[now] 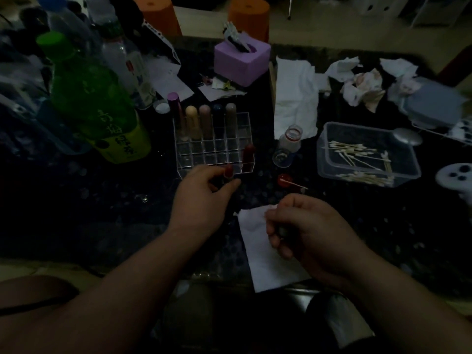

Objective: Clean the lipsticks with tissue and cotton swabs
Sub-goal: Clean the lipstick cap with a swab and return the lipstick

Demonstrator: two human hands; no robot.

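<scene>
Roughly midway, I'd judge: the left hand (201,200) pinches a red lipstick (228,172) just before the clear organizer (184,159) where capped lipsticks (205,121) stand, the right hand (306,231) curls its fingers round a small dark object (282,231) over a flat tissue (258,251), with stained tissues (365,85) piled beyond.

We see bare table (89,213) left of our hands; bottles (94,98), organizer (212,141), swab tub (367,154) block ahead.
</scene>
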